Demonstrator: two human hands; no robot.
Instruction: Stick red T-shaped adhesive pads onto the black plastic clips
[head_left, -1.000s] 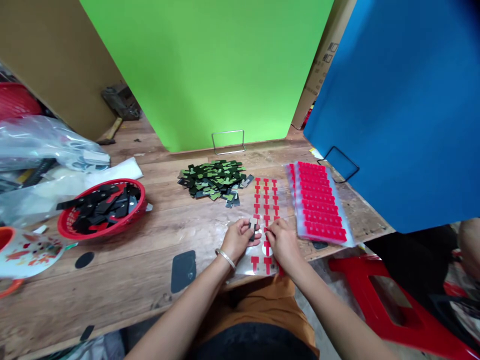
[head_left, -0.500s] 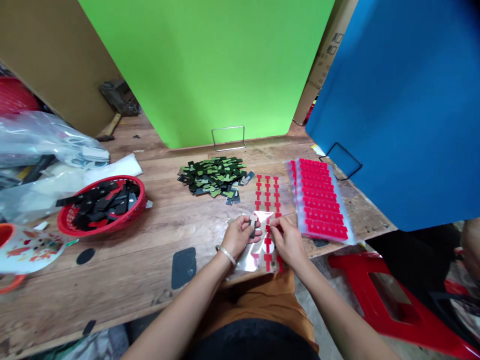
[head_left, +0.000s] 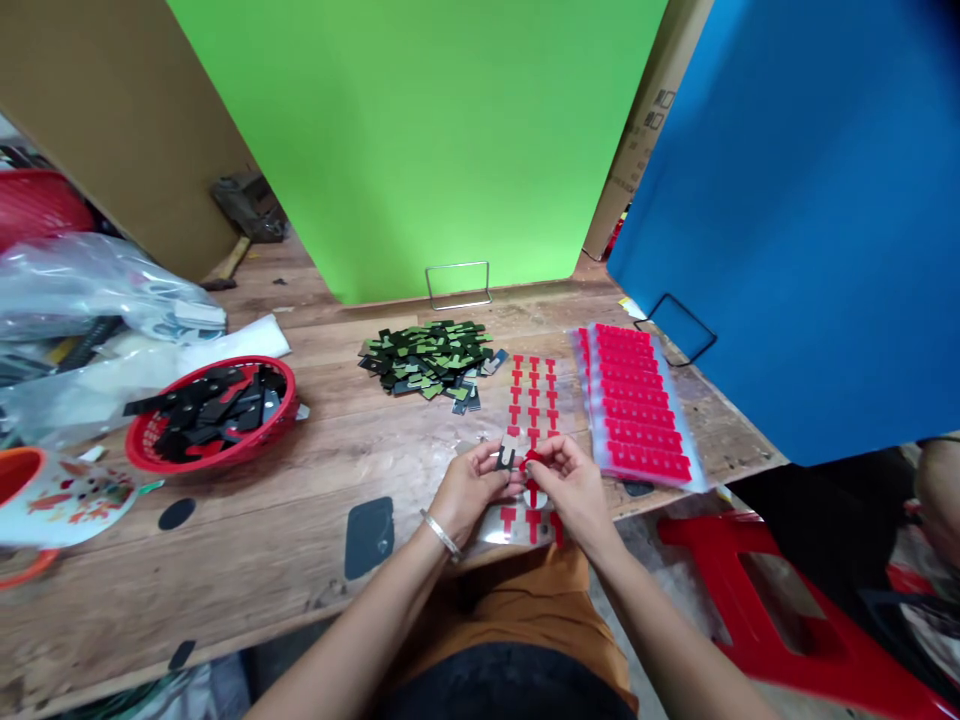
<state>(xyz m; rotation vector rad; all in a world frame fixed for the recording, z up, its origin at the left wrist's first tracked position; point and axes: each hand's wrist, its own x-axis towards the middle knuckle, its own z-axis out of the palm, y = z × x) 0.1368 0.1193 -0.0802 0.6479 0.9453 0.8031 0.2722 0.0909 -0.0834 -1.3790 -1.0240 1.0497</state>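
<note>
My left hand (head_left: 471,488) pinches a small black and tan flat part (head_left: 508,452) just above the table's front edge. My right hand (head_left: 574,488) holds a small red T-shaped sticker (head_left: 532,459) right beside that part, fingertips almost touching it. Under both hands lies a clear sheet (head_left: 532,400) with rows of red T-shaped stickers. A pile of green and black flat parts (head_left: 426,362) sits just beyond the sheet.
A stack of sheets with red stickers (head_left: 637,405) lies right of the hands. A red basket of black parts (head_left: 212,414) stands at left, near plastic bags (head_left: 90,300) and a patterned mug (head_left: 45,500). A black pad (head_left: 369,537) lies near the front edge. Green and blue panels stand behind.
My right hand has lifted a red sticker off the clear sheet and brought it up to the part in my left hand. The sheet's raised edge has settled back down.
</note>
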